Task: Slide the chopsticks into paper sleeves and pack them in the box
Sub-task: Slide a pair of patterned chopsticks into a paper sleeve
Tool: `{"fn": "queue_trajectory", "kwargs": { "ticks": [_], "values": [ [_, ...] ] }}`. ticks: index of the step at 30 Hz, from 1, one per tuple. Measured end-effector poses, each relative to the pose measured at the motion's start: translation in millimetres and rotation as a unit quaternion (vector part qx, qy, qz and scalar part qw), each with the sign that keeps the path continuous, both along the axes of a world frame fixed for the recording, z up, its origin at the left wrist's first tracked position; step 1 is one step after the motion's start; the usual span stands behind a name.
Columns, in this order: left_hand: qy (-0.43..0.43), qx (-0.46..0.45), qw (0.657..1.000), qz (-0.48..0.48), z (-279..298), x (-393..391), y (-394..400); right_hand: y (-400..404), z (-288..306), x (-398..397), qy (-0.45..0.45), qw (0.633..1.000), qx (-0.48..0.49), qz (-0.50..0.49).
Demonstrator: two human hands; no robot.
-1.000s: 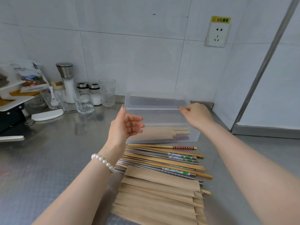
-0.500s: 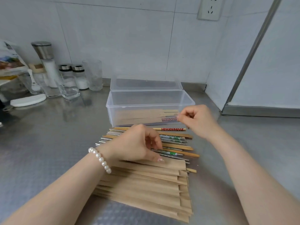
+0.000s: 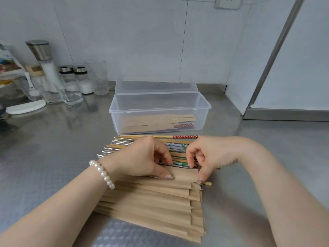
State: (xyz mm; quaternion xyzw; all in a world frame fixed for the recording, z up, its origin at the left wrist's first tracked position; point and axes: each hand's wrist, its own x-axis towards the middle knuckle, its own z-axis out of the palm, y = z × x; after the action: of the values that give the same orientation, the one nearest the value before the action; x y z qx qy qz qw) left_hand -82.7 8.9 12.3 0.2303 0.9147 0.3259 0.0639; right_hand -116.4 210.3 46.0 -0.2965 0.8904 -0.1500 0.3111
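Observation:
A stack of brown paper sleeves [image 3: 151,207] lies on the steel counter in front of me. Behind it is a row of loose chopsticks [image 3: 121,145], wooden, metal and patterned ones. The clear plastic box [image 3: 160,111] stands open beyond them, with several sleeved pairs inside. My left hand [image 3: 142,157] presses its fingertips on the top sleeve [image 3: 185,173] of the stack. My right hand [image 3: 210,155] pinches that sleeve's right end, next to a wooden chopstick tip [image 3: 208,183] poking out there.
The box's hinged lid [image 3: 156,86] leans back toward the tiled wall. A salt grinder [image 3: 44,63], two shakers [image 3: 76,77] and glasses [image 3: 97,75] stand at the back left. A metal door frame [image 3: 270,56] rises at the right.
Both hands have come down from the box to the sleeve stack. The right hand moved from above the chopsticks to the top sleeve's right end. The view has tilted lower.

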Motion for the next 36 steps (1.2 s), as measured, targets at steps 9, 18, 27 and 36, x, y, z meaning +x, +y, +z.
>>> {"fn": "queue_trajectory", "kwargs": {
  "ticks": [9,18,27,36],
  "values": [
    [0.025,-0.039,0.999,-0.007,1.1,0.8,1.8,-7.0,-5.2,1.2,0.018,1.0,-0.005,-0.003],
    [0.086,-0.019,0.994,0.058,4.2,0.2,-3.7,-11.4,-1.0,-1.0,0.07,0.967,-0.237,-0.068],
    [0.092,0.095,0.988,0.08,10.9,1.6,-7.7,-23.9,-15.3,0.1,0.23,0.87,-0.431,-0.069],
    [0.101,0.112,0.982,0.116,20.8,2.7,-9.0,-19.0,-11.6,-2.5,0.235,0.868,-0.431,-0.079]
  ]
}}
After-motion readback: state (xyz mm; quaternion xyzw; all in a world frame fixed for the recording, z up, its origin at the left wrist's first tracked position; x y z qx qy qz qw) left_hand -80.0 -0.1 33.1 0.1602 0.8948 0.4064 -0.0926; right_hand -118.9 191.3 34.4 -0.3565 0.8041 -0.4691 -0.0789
